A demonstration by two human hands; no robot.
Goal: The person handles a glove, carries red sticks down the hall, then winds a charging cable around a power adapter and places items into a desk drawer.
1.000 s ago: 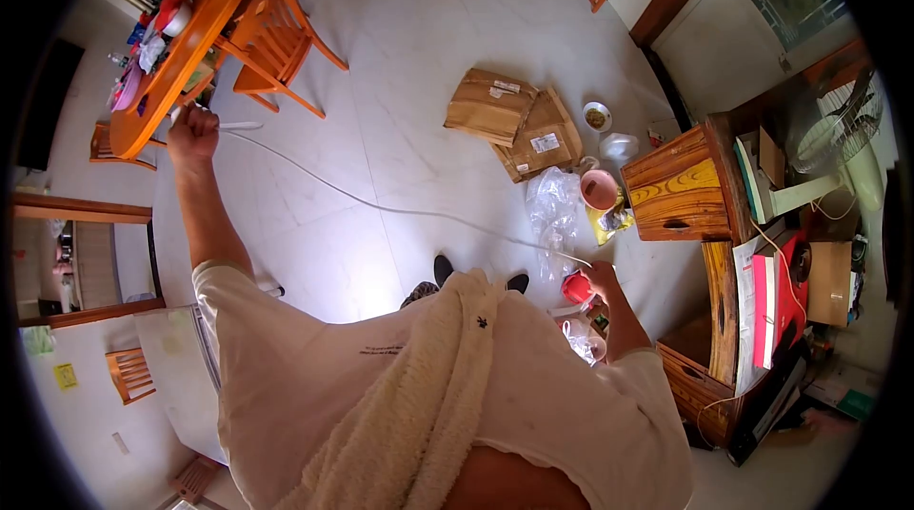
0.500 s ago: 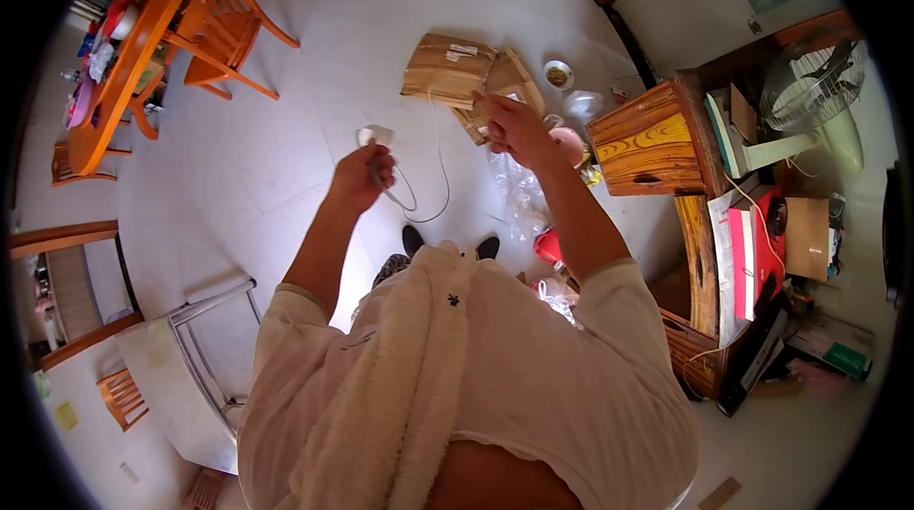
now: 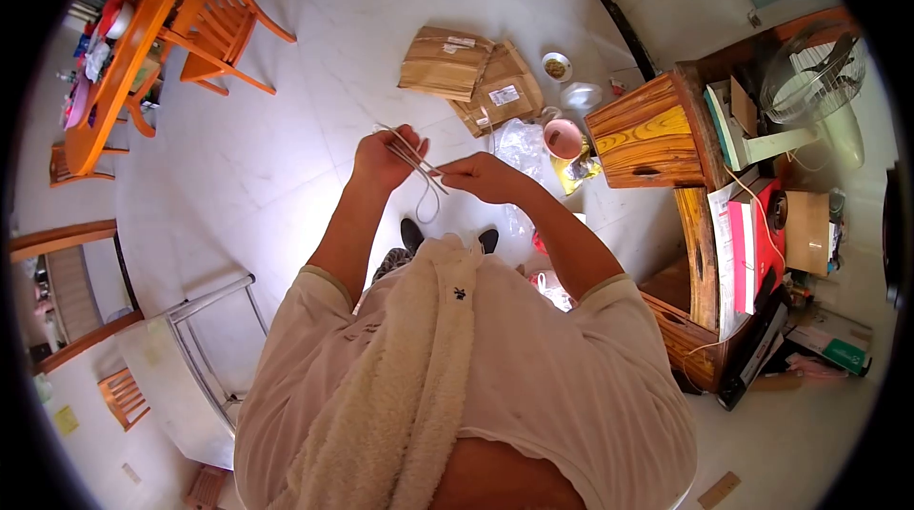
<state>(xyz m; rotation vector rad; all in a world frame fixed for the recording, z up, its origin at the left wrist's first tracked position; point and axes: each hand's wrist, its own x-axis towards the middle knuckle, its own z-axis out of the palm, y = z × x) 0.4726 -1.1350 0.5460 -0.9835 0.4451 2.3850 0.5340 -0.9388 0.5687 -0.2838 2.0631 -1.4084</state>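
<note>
In the head view a thin white cable (image 3: 426, 216) hangs in loops between my hands, above the floor. My left hand (image 3: 383, 163) is closed around several strands of it, with the fingers curled. Fingertips of my right hand (image 3: 484, 177) pinch together at the strands, just right of my left hand. The white adapter-like block at the cable's end is hidden, probably behind my left hand's fingers.
Flattened cardboard (image 3: 446, 62) lies on the floor ahead, beside clear plastic wrap (image 3: 522, 143), a pink pot (image 3: 563, 139) and a small bowl (image 3: 557, 67). A wooden cabinet (image 3: 643, 134) stands at right with a fan (image 3: 817, 81). An orange chair (image 3: 214, 24) is at left.
My right hand has come down and left, from over the cardboard to beside my left hand. The long hanging cable loop is now gathered into shorter loops. My left hand moved slightly right.
</note>
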